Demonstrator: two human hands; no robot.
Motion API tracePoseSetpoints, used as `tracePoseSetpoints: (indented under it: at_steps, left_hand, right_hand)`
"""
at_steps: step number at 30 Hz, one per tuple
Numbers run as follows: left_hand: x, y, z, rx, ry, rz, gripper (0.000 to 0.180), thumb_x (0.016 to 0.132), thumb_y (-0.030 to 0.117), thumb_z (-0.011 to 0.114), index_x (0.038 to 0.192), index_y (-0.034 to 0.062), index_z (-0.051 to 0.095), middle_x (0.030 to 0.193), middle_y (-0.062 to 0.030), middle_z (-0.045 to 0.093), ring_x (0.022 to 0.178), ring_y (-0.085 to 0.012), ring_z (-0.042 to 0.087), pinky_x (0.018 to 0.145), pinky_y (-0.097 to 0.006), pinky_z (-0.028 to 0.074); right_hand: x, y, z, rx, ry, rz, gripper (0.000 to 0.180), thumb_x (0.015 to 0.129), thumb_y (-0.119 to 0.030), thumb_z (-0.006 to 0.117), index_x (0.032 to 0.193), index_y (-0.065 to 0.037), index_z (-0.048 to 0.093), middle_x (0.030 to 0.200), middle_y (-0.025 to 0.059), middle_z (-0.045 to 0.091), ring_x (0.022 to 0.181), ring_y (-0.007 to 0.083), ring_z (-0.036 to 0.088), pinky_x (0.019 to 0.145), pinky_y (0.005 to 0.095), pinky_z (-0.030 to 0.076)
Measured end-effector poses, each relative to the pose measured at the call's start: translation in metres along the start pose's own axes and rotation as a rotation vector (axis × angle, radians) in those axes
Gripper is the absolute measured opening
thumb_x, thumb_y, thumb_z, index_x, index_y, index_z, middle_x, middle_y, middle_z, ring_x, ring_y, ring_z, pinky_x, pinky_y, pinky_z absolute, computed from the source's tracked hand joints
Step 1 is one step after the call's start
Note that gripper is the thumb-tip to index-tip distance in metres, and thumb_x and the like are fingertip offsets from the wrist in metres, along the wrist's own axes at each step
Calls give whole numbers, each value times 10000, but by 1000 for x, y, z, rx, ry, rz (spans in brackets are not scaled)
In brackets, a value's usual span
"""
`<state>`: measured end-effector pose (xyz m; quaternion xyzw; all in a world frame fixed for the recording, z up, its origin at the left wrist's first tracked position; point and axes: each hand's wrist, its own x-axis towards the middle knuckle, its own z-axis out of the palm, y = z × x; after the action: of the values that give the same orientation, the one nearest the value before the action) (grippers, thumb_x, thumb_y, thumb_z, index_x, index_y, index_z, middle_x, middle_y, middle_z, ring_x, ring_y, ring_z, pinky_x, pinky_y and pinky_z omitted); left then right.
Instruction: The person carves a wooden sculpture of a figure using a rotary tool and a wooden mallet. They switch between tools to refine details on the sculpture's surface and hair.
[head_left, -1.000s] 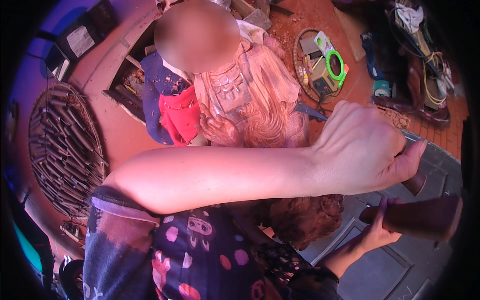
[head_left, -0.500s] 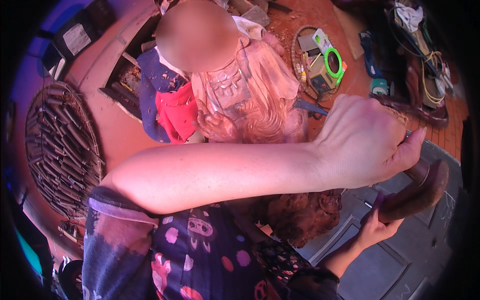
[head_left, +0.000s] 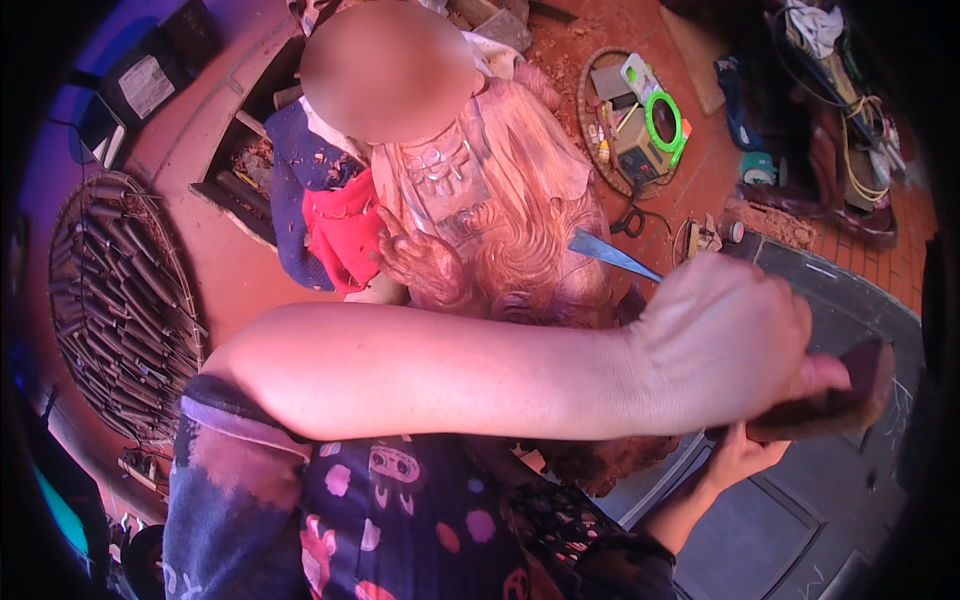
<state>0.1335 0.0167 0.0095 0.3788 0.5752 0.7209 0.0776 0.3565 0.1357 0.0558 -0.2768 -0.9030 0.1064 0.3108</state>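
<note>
Stretched across from the left, my left forearm ends in my left hand (head_left: 725,345), closed round a chisel whose handle its fingers hide. The bluish steel chisel (head_left: 615,254) points up and left at a carved reddish-brown wooden statue (head_left: 530,215). Its tip overlaps the statue's right side; I cannot tell whether they touch. Below it, my right hand (head_left: 738,465) grips a dark brown wooden mallet (head_left: 868,395), partly hidden behind the left hand. The mallet's head lies close to the left thumb, and whether it meets the chisel's handle is hidden.
Many brown-handled tools fill a round basket (head_left: 125,310) at left. Red cloth (head_left: 340,225) and blue cloth lie beside the statue. A second round basket (head_left: 585,110) holds a green tape roll (head_left: 662,120) and small items. A dark grey panel (head_left: 750,530) lies at lower right.
My left hand has come down toward me with the chisel, and more of its blade shows. The mallet has turned and now sits partly behind my left hand.
</note>
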Motion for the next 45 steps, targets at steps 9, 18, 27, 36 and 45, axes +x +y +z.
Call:
tracePoseSetpoints:
  at_steps: [9, 18, 27, 36, 45]
  left_hand:
    - [4, -8, 0, 62, 27, 52, 496, 838, 442, 619, 521, 61, 585, 487, -107, 546, 466, -322, 581, 439, -426, 444]
    - [-1, -12, 0, 54, 18, 47, 488, 832, 455, 611, 553, 54, 625, 506, -113, 564, 490, -319, 598, 484, -424, 456]
    - [-2, -14, 1, 56, 85, 90, 479, 829, 447, 632, 532, 76, 572, 510, -86, 550, 486, -295, 585, 441, -403, 439]
    - [-12, -14, -15, -57, -10, 94, 488, 826, 425, 616, 495, 68, 578, 481, -108, 522, 482, -332, 563, 448, -432, 410]
    - [-20, -7, -16, -82, 17, 145, 479, 803, 441, 643, 534, 47, 596, 524, -115, 557, 526, -316, 602, 477, -424, 465]
  right_hand:
    - [-4, -10, 2, 85, 59, 103, 374, 772, 71, 719, 1112, 92, 564, 1096, 123, 620, 958, 168, 601, 884, 310, 482]
    - [-5, -20, 7, 93, 69, 76, 302, 789, 77, 708, 1072, 66, 603, 1039, 96, 639, 924, 158, 597, 866, 310, 480]
    - [-6, -21, 7, 111, 64, 61, 285, 785, 84, 705, 1053, 71, 610, 1028, 97, 642, 913, 155, 596, 863, 306, 477]
    - [-15, 6, 6, 117, 189, -138, 308, 783, 95, 690, 1079, 107, 606, 1042, 121, 656, 866, 161, 620, 824, 323, 517]
    - [-24, 19, 18, 247, 295, -195, 327, 793, 104, 681, 1104, 98, 582, 997, 111, 640, 819, 153, 596, 768, 305, 506]
